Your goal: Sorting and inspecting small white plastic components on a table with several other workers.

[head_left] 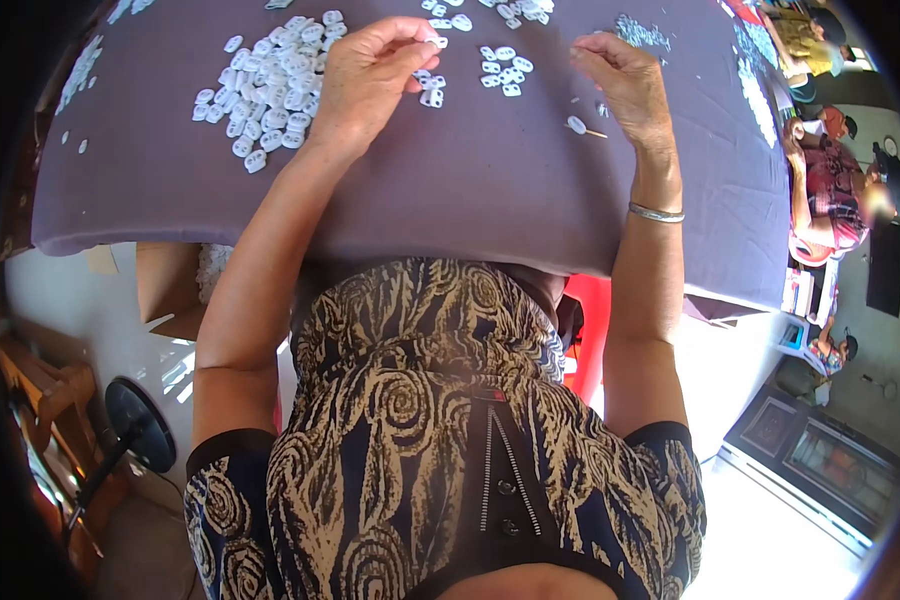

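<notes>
Table (450, 190) under a purple cloth fills the upper part of the view, and both your hands work above its far half. Your left hand (365, 80) is curled, its thumb and forefinger pinching one small white piece (437, 42) at the fingertips. That piece sits just above the cloth, near a few loose ones lying beside your knuckles. To the left of that hand lies a big pile (270, 85) of the same white oval pieces, touching one another and spread toward the table's left edge. Your right hand (625, 80) is bent at the wrist with its fingers drawn together and pointing left; whether anything is held between the fingertips is too small to tell. A silver bangle (656, 212) circles that wrist. Just below and left of the right hand, a thin stick (585, 129) with a white piece at its end rests on the cloth, apart from your fingers. Between your two hands sits a small cluster (505, 72) of white pieces, some in a rough row. More scattered bits (640, 32) lie past the right hand near the far edge. Below the table's near edge you see your patterned dress (440, 420). A red seat (590, 320) shows under the cloth. A fan (140, 425) stands on the floor at lower left.
</notes>
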Action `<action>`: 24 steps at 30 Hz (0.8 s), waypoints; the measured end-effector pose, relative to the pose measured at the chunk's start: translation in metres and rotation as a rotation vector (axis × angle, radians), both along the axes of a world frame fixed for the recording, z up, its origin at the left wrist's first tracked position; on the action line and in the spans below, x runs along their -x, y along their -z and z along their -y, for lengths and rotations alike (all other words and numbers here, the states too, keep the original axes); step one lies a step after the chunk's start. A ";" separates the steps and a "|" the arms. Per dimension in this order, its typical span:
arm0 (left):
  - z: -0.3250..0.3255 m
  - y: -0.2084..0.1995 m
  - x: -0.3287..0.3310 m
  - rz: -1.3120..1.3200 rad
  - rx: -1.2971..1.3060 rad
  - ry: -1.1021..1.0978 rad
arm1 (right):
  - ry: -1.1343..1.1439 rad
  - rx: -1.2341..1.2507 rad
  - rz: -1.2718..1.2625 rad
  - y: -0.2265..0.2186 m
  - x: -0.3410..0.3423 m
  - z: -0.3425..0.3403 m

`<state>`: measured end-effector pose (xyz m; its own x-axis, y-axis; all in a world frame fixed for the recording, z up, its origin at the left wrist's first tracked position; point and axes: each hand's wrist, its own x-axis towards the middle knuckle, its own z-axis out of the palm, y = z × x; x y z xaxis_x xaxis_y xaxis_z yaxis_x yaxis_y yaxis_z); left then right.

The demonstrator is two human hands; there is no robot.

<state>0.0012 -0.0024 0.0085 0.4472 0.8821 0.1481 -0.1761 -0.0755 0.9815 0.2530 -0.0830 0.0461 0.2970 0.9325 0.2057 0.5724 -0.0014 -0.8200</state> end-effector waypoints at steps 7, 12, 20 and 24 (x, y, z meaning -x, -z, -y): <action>0.004 0.002 0.001 -0.022 -0.063 0.083 | -0.112 0.225 0.269 -0.001 -0.004 0.042; 0.006 0.000 -0.001 0.028 -0.050 0.087 | -0.103 0.154 0.414 0.007 0.012 0.042; 0.009 -0.004 -0.001 0.005 -0.056 0.097 | -0.202 0.165 0.082 -0.002 0.020 0.010; 0.011 -0.006 -0.001 0.021 -0.029 0.115 | -0.054 0.214 0.357 0.006 0.018 0.007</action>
